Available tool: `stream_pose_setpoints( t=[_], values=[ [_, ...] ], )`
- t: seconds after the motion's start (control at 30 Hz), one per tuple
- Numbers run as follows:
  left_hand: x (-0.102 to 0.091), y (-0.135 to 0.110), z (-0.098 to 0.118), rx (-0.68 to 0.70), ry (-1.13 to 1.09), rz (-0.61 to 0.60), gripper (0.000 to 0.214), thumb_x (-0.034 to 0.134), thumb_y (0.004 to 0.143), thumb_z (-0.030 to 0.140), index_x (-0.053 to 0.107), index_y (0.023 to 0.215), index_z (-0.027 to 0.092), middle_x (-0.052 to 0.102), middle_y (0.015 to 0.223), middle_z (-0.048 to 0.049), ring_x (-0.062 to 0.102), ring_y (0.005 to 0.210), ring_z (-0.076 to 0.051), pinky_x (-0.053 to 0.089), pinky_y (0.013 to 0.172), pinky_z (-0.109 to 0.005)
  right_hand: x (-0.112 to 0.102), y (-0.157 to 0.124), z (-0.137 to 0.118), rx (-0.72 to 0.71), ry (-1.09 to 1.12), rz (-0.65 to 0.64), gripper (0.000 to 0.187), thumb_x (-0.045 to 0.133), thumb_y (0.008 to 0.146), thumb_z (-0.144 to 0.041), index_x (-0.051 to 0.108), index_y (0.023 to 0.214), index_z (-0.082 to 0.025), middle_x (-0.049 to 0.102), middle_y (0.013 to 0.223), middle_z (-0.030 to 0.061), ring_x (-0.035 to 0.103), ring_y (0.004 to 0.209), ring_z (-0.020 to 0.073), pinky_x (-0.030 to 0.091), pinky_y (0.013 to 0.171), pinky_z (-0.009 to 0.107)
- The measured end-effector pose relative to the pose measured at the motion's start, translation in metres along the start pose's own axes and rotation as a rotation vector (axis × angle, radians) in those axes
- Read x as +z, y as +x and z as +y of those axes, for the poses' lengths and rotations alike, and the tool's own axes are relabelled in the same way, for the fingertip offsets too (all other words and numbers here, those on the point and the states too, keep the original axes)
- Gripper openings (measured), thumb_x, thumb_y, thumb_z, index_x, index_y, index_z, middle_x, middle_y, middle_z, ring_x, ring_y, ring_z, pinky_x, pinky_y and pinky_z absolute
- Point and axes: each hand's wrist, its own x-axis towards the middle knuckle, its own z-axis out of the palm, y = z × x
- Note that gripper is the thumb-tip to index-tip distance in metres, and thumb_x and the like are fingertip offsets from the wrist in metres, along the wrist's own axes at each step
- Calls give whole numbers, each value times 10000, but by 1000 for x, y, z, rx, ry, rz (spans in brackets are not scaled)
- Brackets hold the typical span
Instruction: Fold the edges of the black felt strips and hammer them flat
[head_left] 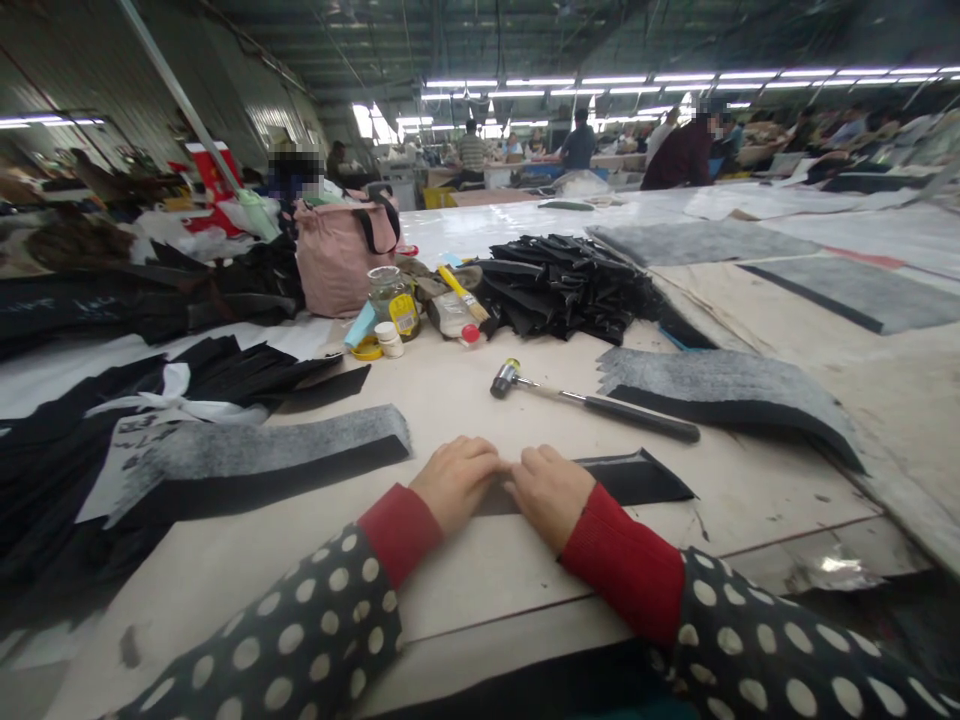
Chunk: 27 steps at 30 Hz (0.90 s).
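My left hand (456, 480) and my right hand (549, 492) lie side by side on a thin black strip of material (637, 478) on the worktable (480, 580). Both hands have fingers curled down and pressed onto the strip, knuckles touching in the middle. The strip's right end sticks out past my right hand, folded to a point. A small hammer (592, 401) with a metal head and black handle lies just beyond my hands.
Grey felt stacks lie left (262, 462) and right (720, 385). A heap of black pieces (562, 285), a glue jar (390, 295), a brush (461, 292) and a pink bag (341, 255) stand farther back. Other people work at distant tables.
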Motion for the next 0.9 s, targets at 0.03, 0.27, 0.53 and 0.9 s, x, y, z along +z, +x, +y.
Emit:
stream_pose_setpoints(
  t=[0.03, 0.27, 0.53, 0.9],
  values=[
    [-1, -1, -3, -15, -35, 12, 217, 414, 823, 191, 564, 978, 215, 553, 946, -36, 472, 887, -159, 383, 798, -299, 0, 1, 0, 15, 0, -1, 189, 455, 814, -243, 605, 774, -134, 536, 747, 114, 490, 742, 220, 396, 567, 316],
    [-12, -13, -25, -126, -170, 50, 259, 516, 736, 173, 567, 990, 172, 568, 914, -43, 504, 852, -157, 399, 797, -294, -6, 3, 6, 74, 77, -39, 194, 462, 803, -270, 602, 841, -141, 552, 837, 102, 482, 825, 221, 408, 706, 329],
    [-8, -14, -23, -126, -178, 81, 243, 515, 700, 104, 597, 917, 178, 564, 864, -31, 500, 839, -155, 402, 790, -290, -6, 14, 3, 2, 330, -87, 315, 438, 730, -69, 576, 1002, -150, 550, 914, 73, 465, 861, 168, 371, 791, 278],
    [-19, -16, -10, -18, 110, -49, 257, 393, 794, 111, 592, 938, 188, 538, 922, -47, 472, 840, -158, 399, 777, -295, -2, 13, -19, -95, 18, -95, 267, 334, 801, -68, 583, 892, -105, 525, 813, 113, 471, 789, 225, 400, 616, 321]
  ],
)
